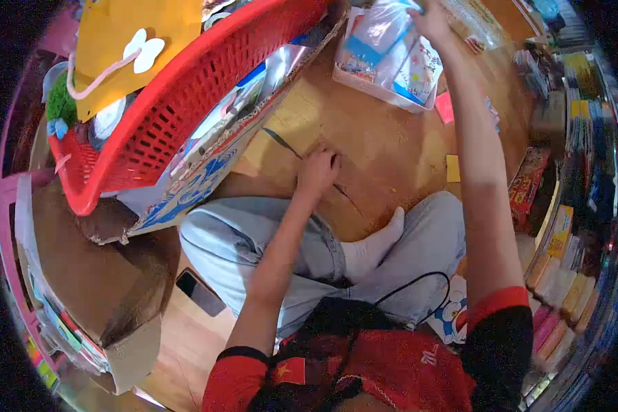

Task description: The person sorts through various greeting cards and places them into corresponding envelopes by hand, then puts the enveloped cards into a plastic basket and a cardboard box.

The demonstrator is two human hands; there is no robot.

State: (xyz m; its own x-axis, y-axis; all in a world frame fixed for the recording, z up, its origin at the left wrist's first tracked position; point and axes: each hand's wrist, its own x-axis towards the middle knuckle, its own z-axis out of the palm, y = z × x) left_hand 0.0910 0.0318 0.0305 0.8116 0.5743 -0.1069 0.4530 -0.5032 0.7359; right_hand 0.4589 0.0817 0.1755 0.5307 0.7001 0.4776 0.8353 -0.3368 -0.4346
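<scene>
My right hand point(430, 22) is at the top, reaching over a pale plastic basket point(381, 95). Its fingers grip a clear plastic bag point(386, 27) with something blue in it. More clear and printed plastic packets point(419, 69) fill the basket under the bag. My left hand point(318, 170) rests low over the wooden floor with its fingers curled in. A thin dark strip point(281, 143) shows on both sides of that hand; whether the fingers hold it is hidden.
At the left, a large red basket point(165, 117) leans over a printed cardboard box point(206, 178). An open brown box point(96, 275) and a phone point(200, 292) lie nearer. Shelves of books point(580, 151) line the right. Yellow point(453, 168) and pink paper point(445, 108) lie on the floor.
</scene>
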